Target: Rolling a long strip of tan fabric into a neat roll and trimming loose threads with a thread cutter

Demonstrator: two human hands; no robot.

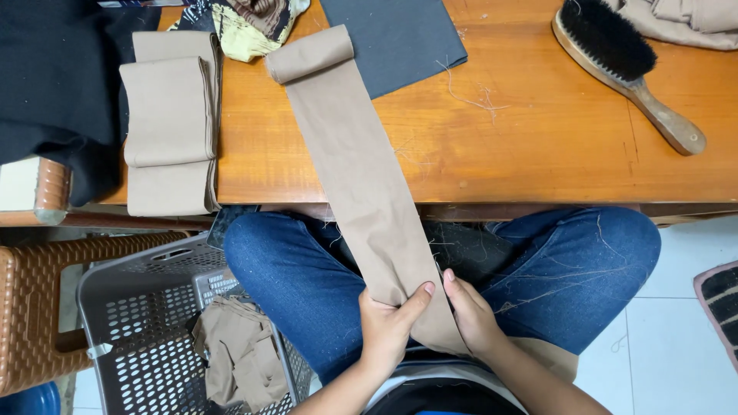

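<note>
Running from the tabletop (538,146) edge down into the lap is a long tan fabric strip (361,177); far end rolled into a small curl near the top, near end gripped by both hands. Left hand (388,327) clamped on strip's lower left edge, thumb on top; right hand (470,317) pinching it just beside, thumb up, fingers under the cloth & not visible. Hands close together, nearly touching. Strip's tail end goes under the right wrist, so can't tell where it stops; a tan bit shows by the right thigh, maybe same cloth, unclear.

Jeans (307,284) w/ loose threads & lint stuck on, esp. right leg. Dark patch between the knees hard to make out.

Left on tabletop: stack of folded tan pieces (171,123), hanging a bit over the front edge. Behind strip: grey cloth sheet (403,34), partly covered by the curl, cut off at top. Patterned yellow/black cloth (246,23) also cut off at top. Black fabric (54,84) fills the far left corner, shape unclear. Wooden-handled brush (626,69) w/ black bristles top right; beige cloth (692,19) beyond it, cropped. Stray threads (477,96) on the wood.

Lower left: grey perforated plastic basket (138,338) w/ crumpled tan scraps (238,357) inside, brown woven-look chair (38,307) beside it. Mat corner (719,300) at right edge, on white tile floor (661,353).
</note>
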